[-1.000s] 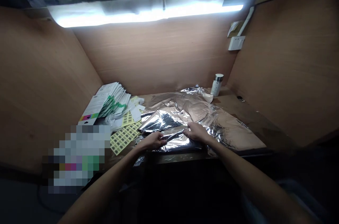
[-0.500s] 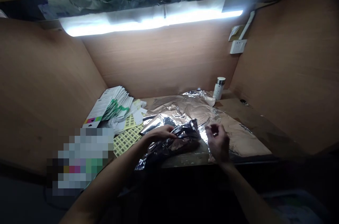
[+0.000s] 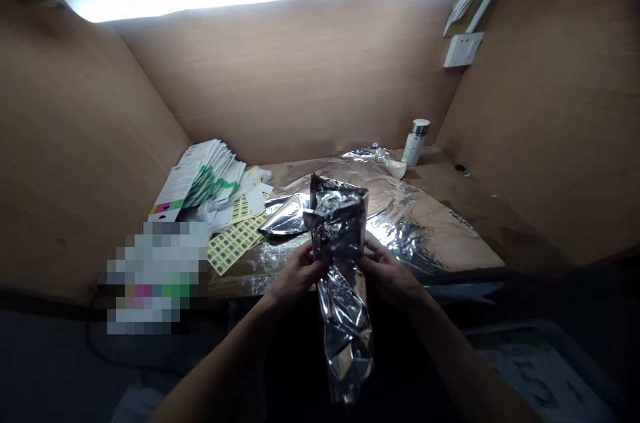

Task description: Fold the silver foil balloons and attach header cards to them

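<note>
A crumpled silver foil bag [image 3: 345,306] hangs upright in front of me, its lower part trailing past the table's front edge. My left hand [image 3: 296,274] is closed on its left side, thumb toward the front. On the opposite side my right hand [image 3: 391,272] grips it about halfway up, with some fingertips hidden behind the foil. The upper part of the bag looks flattened and creased; whatever may be inside is hidden. Behind it, large shiny foil sheeting [image 3: 445,236] spreads over the table, and a smaller folded foil piece [image 3: 286,215] lies by the left hand.
Yellow label sheets [image 3: 236,240] lie left, near a stack of white and green printed packets [image 3: 210,173]. A pixelated patch covers the front left. A white bottle [image 3: 415,144] with a silver cap stands at the back right, below a wall socket [image 3: 463,50].
The foil bag has been lifted off the table and brought upright toward me. My right hand, earlier apart from it, now grips it too. The view has tilted downward.
</note>
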{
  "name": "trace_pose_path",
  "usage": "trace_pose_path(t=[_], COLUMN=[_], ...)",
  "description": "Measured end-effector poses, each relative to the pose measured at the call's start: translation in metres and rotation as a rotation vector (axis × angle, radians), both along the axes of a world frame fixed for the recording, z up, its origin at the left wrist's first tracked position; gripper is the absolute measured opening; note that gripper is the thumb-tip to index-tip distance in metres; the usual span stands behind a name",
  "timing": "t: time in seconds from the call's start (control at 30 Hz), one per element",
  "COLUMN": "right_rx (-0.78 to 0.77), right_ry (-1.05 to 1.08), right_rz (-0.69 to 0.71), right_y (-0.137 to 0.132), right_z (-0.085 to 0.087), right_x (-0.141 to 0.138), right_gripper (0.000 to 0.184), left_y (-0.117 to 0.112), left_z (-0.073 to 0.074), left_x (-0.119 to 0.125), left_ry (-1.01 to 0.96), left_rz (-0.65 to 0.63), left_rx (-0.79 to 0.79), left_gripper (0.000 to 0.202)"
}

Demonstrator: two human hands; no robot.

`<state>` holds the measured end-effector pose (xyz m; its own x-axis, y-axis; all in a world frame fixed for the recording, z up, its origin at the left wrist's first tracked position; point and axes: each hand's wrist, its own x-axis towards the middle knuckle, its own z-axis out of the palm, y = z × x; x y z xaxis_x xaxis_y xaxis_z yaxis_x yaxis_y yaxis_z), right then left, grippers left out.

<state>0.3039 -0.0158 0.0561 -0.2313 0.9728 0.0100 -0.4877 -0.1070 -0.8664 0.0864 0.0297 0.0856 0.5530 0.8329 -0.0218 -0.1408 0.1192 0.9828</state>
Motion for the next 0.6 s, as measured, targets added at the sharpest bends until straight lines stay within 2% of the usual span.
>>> trace_pose_path(t=[0.1,0.13,0.23,0.3,0.37,0.4,0.5,0.53,0.6], right_rx=[0.062,0.099,0.252,0.328,0.279,0.204,-0.022,-0.038,-0.006], right_ry=[-0.112,-0.175,-0.321,-0.375,-0.342,-0.277,-0.1,-0.109,-0.205], right_rz=[-0.019,-0.03,-0.108,-0.179,-0.24,-0.247,-0.106,-0.038,0.022], right_y=[-0.004,-0.005,-0.003,0.002,0.008,0.01,0.009,0.005,-0.006], right_z=[0.015,0.019,0.028,0.03,0.028,0.026,0.016,0.012,0.001], right_x=[0.004,0.006,0.007,0.004,-0.004,-0.01,-0.028,-0.033,-0.039], right_gripper=[0.012,0.011,0.016,0.016,0.011,0.013,0.048,0.055,0.052], left_y=[-0.004,-0.004,-0.009,-0.018,-0.031,-0.037,-0.047,-0.047,-0.047], left_z=[0.009,0.011,0.013,0.01,0.002,-0.005,-0.028,-0.034,-0.038], left_x=[-0.008,-0.012,-0.022,-0.024,-0.022,-0.02,-0.018,-0.02,-0.027], left_ry=[0.0,0.003,-0.083,-0.108,-0.034,0.023,0.175,0.232,0.349], left_rz=[-0.062,-0.096,-0.123,-0.111,-0.109,-0.084,0.143,0.22,0.322], left_rx=[0.021,0.022,-0.034,-0.057,-0.007,0.047,0.289,0.375,0.508], left_gripper=[0.013,0.011,0.017,0.034,0.054,0.062,0.074,0.076,0.077])
